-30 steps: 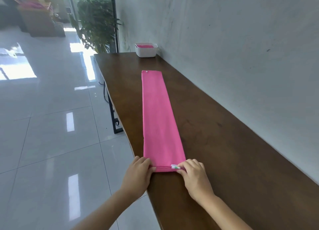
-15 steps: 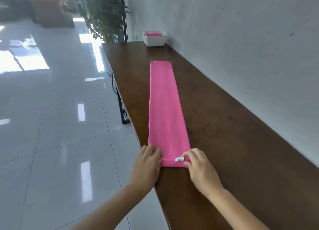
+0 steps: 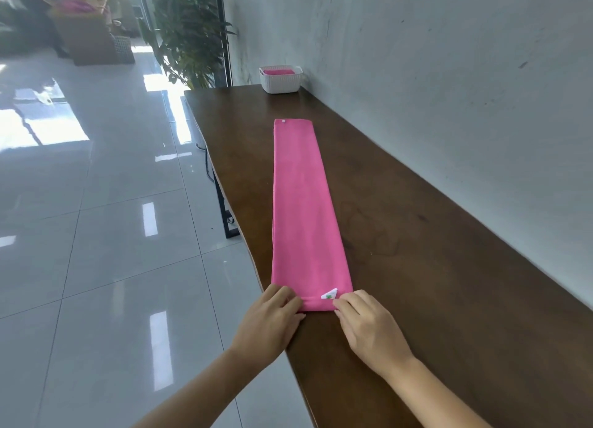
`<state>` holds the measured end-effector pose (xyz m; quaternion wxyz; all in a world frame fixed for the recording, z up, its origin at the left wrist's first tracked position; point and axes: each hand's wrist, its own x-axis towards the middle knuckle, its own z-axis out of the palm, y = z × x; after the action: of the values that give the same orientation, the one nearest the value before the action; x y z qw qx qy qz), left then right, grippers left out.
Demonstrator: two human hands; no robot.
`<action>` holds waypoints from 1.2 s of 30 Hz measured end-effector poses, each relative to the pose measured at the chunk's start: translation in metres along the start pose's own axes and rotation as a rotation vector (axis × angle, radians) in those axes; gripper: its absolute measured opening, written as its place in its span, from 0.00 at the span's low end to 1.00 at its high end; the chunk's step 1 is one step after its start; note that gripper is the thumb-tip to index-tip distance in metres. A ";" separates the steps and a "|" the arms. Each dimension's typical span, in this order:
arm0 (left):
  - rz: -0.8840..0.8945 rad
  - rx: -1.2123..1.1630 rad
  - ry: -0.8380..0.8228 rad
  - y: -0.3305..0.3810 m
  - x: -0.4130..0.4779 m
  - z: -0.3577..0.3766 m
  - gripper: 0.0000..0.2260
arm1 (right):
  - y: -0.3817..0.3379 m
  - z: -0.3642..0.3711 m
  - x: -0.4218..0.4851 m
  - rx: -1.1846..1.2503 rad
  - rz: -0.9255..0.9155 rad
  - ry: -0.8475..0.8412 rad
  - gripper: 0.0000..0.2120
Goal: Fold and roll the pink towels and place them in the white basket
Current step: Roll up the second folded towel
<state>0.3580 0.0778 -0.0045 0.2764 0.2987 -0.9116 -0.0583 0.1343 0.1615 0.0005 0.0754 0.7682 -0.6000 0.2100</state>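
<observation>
Pink towel (image 3: 305, 209), folded long and thin, flat on the brown table (image 3: 449, 299), near end close to the body. Left grip (image 3: 268, 325) pinching the near left corner, right grip (image 3: 369, 328) pinching the near right corner, both curled on a small first turn of cloth. Little white tag (image 3: 329, 294) just beside the right grip. Looks like the very start of the rolling. Could go crooked from pushing one side faster than the other. Could end up loose and fat from not pressing hard, then maybe too big to put away. Left corner right by the table edge, so could slip off. Far off, next to the wall (image 3: 449, 74), white basket (image 3: 280, 82) with something pink (image 3: 277, 71) already inside.
</observation>
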 end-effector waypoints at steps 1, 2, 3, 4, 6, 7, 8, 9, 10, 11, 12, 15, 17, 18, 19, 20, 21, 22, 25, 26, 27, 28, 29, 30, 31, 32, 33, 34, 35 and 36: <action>0.000 0.001 0.013 -0.001 0.001 0.001 0.12 | 0.000 0.001 0.000 0.016 0.021 0.008 0.12; -0.008 -0.004 0.027 -0.002 0.002 0.002 0.13 | 0.000 0.002 0.001 0.039 0.054 0.026 0.10; -0.018 -0.011 0.041 -0.003 0.004 0.003 0.13 | 0.000 0.003 0.002 0.064 0.094 0.042 0.08; -0.036 -0.021 0.049 -0.004 0.005 0.004 0.12 | -0.001 0.005 0.003 0.080 0.130 0.054 0.07; -0.084 -0.036 0.047 -0.005 0.006 0.006 0.11 | -0.003 0.007 0.007 0.076 0.175 0.051 0.06; -0.110 -0.040 0.039 -0.005 0.007 0.005 0.11 | -0.003 0.008 0.009 0.066 0.188 0.040 0.06; -0.137 -0.040 0.030 -0.006 0.009 0.005 0.11 | -0.003 0.008 0.011 0.060 0.204 0.025 0.08; -0.161 -0.039 0.022 -0.006 0.010 0.005 0.12 | -0.003 0.007 0.013 0.053 0.225 0.007 0.10; -0.188 -0.045 0.009 -0.007 0.012 0.005 0.13 | -0.003 0.008 0.016 0.046 0.245 -0.009 0.12; -0.218 -0.056 -0.004 -0.007 0.015 0.006 0.13 | -0.003 0.008 0.018 0.043 0.267 -0.024 0.12; -0.249 -0.066 -0.020 -0.008 0.019 0.007 0.14 | -0.003 0.008 0.021 0.050 0.289 -0.036 0.11; -0.318 -0.091 -0.109 -0.011 0.029 0.004 0.15 | -0.003 0.003 0.030 0.116 0.358 -0.105 0.04; -0.342 -0.136 -0.170 -0.013 0.034 -0.002 0.11 | -0.001 -0.003 0.033 0.157 0.381 -0.171 0.05; -0.362 -0.167 -0.189 -0.013 0.036 -0.006 0.09 | -0.002 -0.005 0.034 0.178 0.396 -0.203 0.05; -0.388 -0.190 -0.211 -0.013 0.037 -0.009 0.08 | -0.002 -0.008 0.035 0.202 0.420 -0.237 0.06; -0.417 -0.208 -0.236 -0.014 0.038 -0.013 0.08 | -0.003 -0.010 0.036 0.222 0.444 -0.267 0.06; -0.449 -0.219 -0.254 -0.014 0.039 -0.015 0.08 | -0.003 -0.011 0.037 0.234 0.467 -0.298 0.06; -0.481 -0.234 -0.259 -0.016 0.040 -0.016 0.08 | -0.004 -0.012 0.038 0.250 0.491 -0.325 0.06; -0.525 -0.226 -0.231 -0.017 0.043 -0.018 0.09 | -0.001 -0.012 0.043 0.383 0.603 -0.309 0.06; -0.490 -0.177 -0.207 -0.017 0.043 -0.017 0.08 | 0.000 -0.012 0.045 0.443 0.656 -0.268 0.06; -0.435 -0.115 -0.175 -0.016 0.042 -0.015 0.07 | 0.000 -0.011 0.045 0.478 0.707 -0.226 0.06; -0.366 -0.054 -0.126 -0.014 0.041 -0.012 0.05 | -0.001 -0.010 0.046 0.489 0.749 -0.184 0.07; -0.295 -0.011 -0.066 -0.011 0.039 -0.008 0.03 | -0.002 -0.007 0.046 0.484 0.776 -0.149 0.08; -0.220 0.011 -0.004 -0.008 0.036 -0.005 0.01 | -0.003 -0.005 0.046 0.472 0.787 -0.117 0.08; -0.164 0.023 0.046 -0.005 0.033 -0.003 0.04 | -0.003 -0.002 0.045 0.458 0.791 -0.090 0.08; -0.116 0.033 0.076 -0.004 0.028 -0.001 0.08 | -0.005 -0.001 0.045 0.440 0.790 -0.064 0.09; -0.091 0.033 0.082 -0.005 0.024 0.000 0.09 | -0.006 0.001 0.045 0.413 0.780 -0.036 0.09; -0.067 0.038 0.087 -0.007 0.019 0.002 0.10 | -0.006 0.003 0.044 0.375 0.761 -0.008 0.10; -0.052 0.040 0.085 -0.010 0.015 0.004 0.10 | -0.007 0.005 0.043 0.333 0.737 0.016 0.10; -0.036 0.046 0.091 -0.013 0.012 0.005 0.10 | -0.007 0.006 0.041 0.298 0.709 0.044 0.11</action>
<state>0.3538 0.0595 -0.0069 0.3094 0.3236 -0.8937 -0.0285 0.1504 0.1244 0.0130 -0.1019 0.5109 -0.7895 0.3244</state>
